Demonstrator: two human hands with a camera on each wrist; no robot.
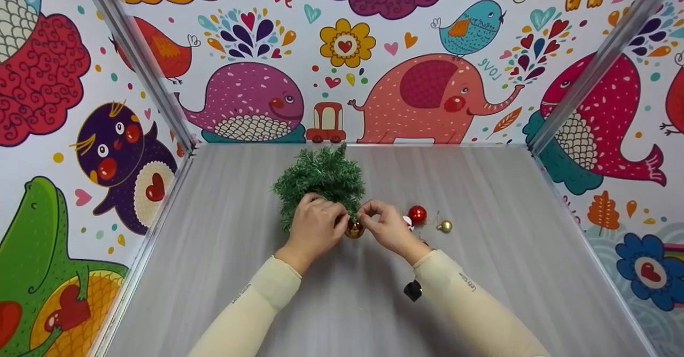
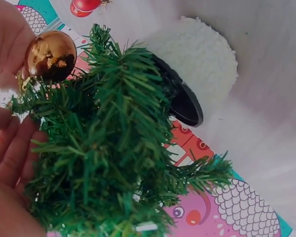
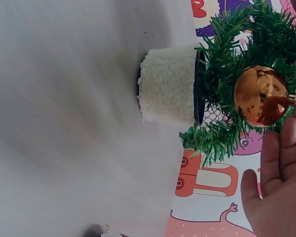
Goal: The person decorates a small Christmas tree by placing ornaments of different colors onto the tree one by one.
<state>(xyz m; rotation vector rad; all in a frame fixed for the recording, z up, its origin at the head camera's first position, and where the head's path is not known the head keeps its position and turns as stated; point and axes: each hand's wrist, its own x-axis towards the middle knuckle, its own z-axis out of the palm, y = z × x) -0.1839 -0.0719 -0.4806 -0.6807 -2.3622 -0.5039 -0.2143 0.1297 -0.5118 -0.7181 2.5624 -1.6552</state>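
Note:
A small artificial Christmas tree (image 1: 320, 172) with green needles stands in a white, rough-textured pot (image 3: 167, 86), which shows in both wrist views. My left hand (image 1: 318, 223) is at the tree's near side, thumb and finger pinching the tip of a branch (image 2: 27, 103). A shiny copper-gold bauble (image 3: 260, 96) hangs beside that branch, its metal cap (image 3: 292, 99) toward the fingers. My right hand (image 1: 387, 226) pinches at the top of the bauble, with its other fingers (image 3: 270, 153) loosely extended. The hanging loop is mostly hidden by the fingertips.
Right of my right hand lie a red bauble (image 1: 417, 214), a small gold bauble (image 1: 445, 226) and a partly hidden white-and-red ornament (image 1: 408, 222). Patterned walls and metal posts (image 1: 593, 68) border the grey table (image 1: 224, 207).

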